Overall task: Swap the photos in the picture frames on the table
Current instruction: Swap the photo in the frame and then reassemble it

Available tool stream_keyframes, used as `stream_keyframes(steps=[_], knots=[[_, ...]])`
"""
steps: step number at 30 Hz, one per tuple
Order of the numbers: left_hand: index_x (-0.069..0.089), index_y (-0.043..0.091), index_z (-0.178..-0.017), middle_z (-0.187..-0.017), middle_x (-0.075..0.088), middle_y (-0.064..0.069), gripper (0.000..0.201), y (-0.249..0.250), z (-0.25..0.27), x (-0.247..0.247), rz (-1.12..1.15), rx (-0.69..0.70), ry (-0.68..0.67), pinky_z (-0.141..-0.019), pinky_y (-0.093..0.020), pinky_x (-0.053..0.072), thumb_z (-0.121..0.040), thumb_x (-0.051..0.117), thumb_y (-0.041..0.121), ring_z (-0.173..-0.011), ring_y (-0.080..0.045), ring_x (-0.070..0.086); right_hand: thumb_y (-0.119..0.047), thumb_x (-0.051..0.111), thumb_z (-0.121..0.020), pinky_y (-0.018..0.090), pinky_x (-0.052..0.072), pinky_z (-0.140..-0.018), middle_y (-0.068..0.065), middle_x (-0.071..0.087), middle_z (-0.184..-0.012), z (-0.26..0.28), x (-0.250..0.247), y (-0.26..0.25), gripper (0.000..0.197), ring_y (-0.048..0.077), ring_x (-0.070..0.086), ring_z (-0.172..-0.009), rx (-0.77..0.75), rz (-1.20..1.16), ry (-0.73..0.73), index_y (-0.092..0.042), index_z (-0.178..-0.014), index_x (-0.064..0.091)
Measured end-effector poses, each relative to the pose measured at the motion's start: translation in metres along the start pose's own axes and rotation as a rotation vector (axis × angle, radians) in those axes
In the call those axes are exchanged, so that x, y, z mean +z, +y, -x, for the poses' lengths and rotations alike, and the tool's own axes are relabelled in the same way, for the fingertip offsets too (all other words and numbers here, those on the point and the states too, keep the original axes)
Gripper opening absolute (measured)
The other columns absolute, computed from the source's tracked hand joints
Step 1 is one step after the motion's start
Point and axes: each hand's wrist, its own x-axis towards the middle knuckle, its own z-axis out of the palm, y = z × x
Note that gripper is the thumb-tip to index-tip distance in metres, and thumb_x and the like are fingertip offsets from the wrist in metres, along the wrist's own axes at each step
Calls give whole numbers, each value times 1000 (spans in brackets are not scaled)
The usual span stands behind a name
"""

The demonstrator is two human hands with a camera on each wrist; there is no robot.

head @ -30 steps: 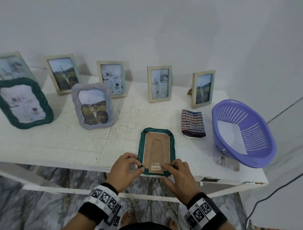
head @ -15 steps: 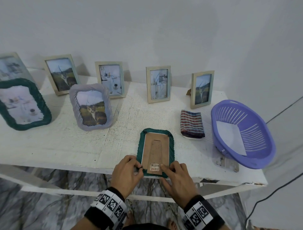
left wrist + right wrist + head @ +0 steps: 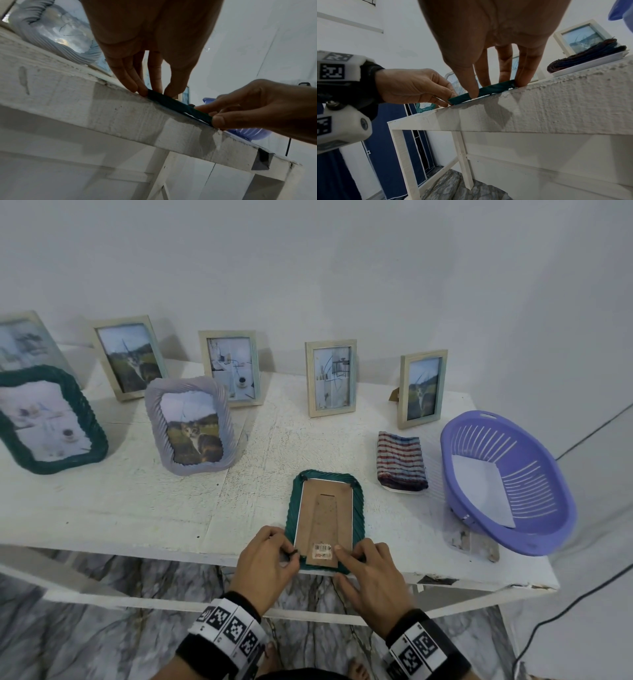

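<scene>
A small green picture frame (image 3: 358,508) lies face down at the table's front edge, its brown cardboard backing (image 3: 325,515) with a barcode sticker facing up. My left hand (image 3: 291,554) pinches the frame's lower left corner, where a small dark tab shows. My right hand (image 3: 342,559) holds the lower right part, index finger on the backing beside the sticker and thumb against the front edge. The left wrist view shows the left hand (image 3: 150,89) and the frame's edge (image 3: 178,106). The right wrist view shows my right hand (image 3: 496,86) pinching the frame's edge (image 3: 494,86).
A large green frame (image 3: 85,446) and a lilac cat-photo frame (image 3: 154,419) stand at the left of the white table (image 3: 137,508). Several cream frames line the back wall. A folded striped cloth (image 3: 400,460) and a purple basket (image 3: 548,508) holding white paper sit at the right.
My left fingers have closed in on the frame's lower left corner. The right index finger has slid left along the backing toward the sticker. The frame has not moved.
</scene>
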Motion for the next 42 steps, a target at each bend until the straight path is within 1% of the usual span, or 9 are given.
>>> stream_keyframes(steps=[4, 9, 14, 19, 24, 29, 32, 37, 42], knots=[[60, 22, -96, -94, 63, 8, 21, 3, -1, -8, 252, -144, -6, -73, -21, 53, -81, 74, 18, -82, -6, 62, -47, 51, -82, 27, 51, -61, -4, 50, -89, -1, -4, -1, 39, 15, 44, -78, 8, -18, -14, -26, -112, 64], [62, 24, -97, -94, 73, -3, 9, 20, -9, -27, 687, -328, 23, -79, -36, 57, -90, 66, 26, -85, -17, 69, -70, 46, -81, 29, 46, -68, -6, 53, -96, -12, -23, -13, 46, 15, 47, -85, 121, -103, -2, -28, -94, 62], [57, 13, -113, -102, 74, -6, 27, 60, -17, -43, 968, -182, -131, -79, -32, 54, -102, 39, 30, -84, -24, 69, -77, 44, -80, 22, 53, -66, -9, 65, -95, -39, -70, -20, 53, 2, 62, -79, 434, -787, -40, -33, -105, 55], [59, 14, -118, -111, 73, -1, 37, 64, -25, -35, 942, -135, -303, -92, -36, 46, -104, 31, 32, -103, -21, 67, -65, 56, -80, 27, 54, -55, 1, 72, -87, -46, -99, 4, 51, 14, 70, -73, 699, -975, -93, -29, -115, 54], [58, 20, -122, -121, 68, 8, 34, 84, -24, -23, 909, -48, -412, -101, -37, 42, -104, 32, 31, -115, -12, 62, -65, 59, -76, 38, 60, -60, 3, 71, -95, -42, -109, 8, 53, 17, 72, -77, 692, -1012, -118, -30, -115, 55], [57, 15, -121, -118, 70, 4, 28, 85, -30, -23, 921, 2, -407, -97, -22, 41, -104, 34, 16, -118, -10, 59, -29, 58, -94, 48, 60, -66, 12, 74, -90, -43, -109, 10, 23, 33, 72, -76, 750, -1216, -67, -11, -109, 57], [57, 10, -119, -116, 71, 1, 25, 75, -30, -23, 877, 37, -428, -100, -25, 41, -104, 37, 12, -117, -11, 60, -18, 55, -97, 49, 59, -64, 18, 72, -89, -41, -98, 16, 18, 37, 71, -75, 809, -1284, -3, -2, -105, 57], [68, 18, -109, -112, 70, 9, 23, 54, -35, -17, 769, 20, -233, -99, -28, 46, -97, 48, 15, -111, -7, 61, -5, 50, -96, 43, 57, -61, 19, 69, -84, -41, -79, 26, 17, 32, 68, -72, 847, -1349, 35, 10, -102, 53], [59, 37, -113, -119, 63, 15, 21, 34, -54, -23, 632, -171, -54, -99, -33, 47, -93, 59, 31, -113, -6, 58, 0, 44, -94, 35, 53, -62, 12, 67, -85, -46, -79, 29, 20, 20, 61, -73, 662, -1346, -27, -2, -98, 64]])
